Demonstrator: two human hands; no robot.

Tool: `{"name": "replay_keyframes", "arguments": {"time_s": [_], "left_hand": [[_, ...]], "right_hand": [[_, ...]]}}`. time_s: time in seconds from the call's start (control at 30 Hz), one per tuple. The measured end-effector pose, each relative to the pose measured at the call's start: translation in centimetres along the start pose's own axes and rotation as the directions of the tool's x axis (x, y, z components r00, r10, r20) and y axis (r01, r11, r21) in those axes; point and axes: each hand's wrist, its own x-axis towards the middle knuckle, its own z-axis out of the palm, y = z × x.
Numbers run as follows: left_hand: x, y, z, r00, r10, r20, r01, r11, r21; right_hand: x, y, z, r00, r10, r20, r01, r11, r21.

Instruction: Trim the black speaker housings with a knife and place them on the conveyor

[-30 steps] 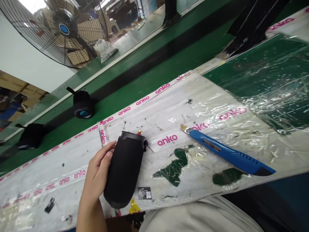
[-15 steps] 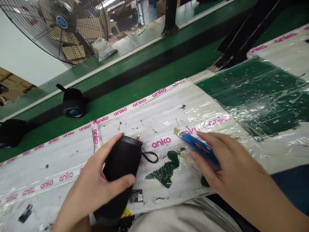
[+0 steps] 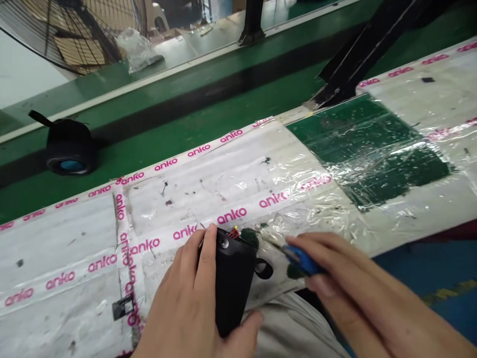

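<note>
My left hand [image 3: 194, 303] is wrapped round a black cylindrical speaker [image 3: 233, 283] at the near edge of the bench, fingers over its top and thumb under it. Red and yellow wires [image 3: 234, 232] stick out of the speaker's far end, and a black strap loop [image 3: 264, 269] hangs at its right. My right hand [image 3: 335, 278] grips a blue utility knife [image 3: 300, 259], its blade pointing left toward the wired end of the speaker. The knife's handle is mostly hidden in my fingers.
The bench is covered with white sheet [image 3: 231, 169] and clear film, taped with pink "anko" tape [image 3: 231, 216]. Another black speaker [image 3: 69, 148] lies on the green conveyor belt [image 3: 208, 119] behind. A small black part [image 3: 122, 308] lies at the left. A fan [image 3: 74, 30] stands beyond.
My right hand has picked up the blue knife and brought it left to the speaker's end. My left hand has pulled the speaker nearer. The view has shifted down.
</note>
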Motion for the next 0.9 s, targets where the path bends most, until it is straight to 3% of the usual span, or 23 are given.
{"name": "replay_keyframes", "arguments": {"time_s": [0.2, 0.53, 0.9], "left_hand": [[0.4, 0.7, -1.4, 0.995, 0.033, 0.096, -0.018, 0.988, -0.154], [1.9, 1.1, -2.3, 0.996, 0.005, 0.086, 0.011, 0.983, -0.185], [2.5, 1.7, -2.0, 0.997, -0.018, 0.069, 0.036, 0.960, -0.276]], "right_hand": [[-1.2, -0.5, 1.7, 0.996, -0.071, 0.050, 0.076, 0.989, -0.128], [-0.8, -0.9, 1.6, 0.959, -0.243, 0.146, 0.262, 0.956, -0.131], [-0.7, -0.8, 0.8, 0.951, -0.240, 0.192, 0.262, 0.960, -0.099]]}}
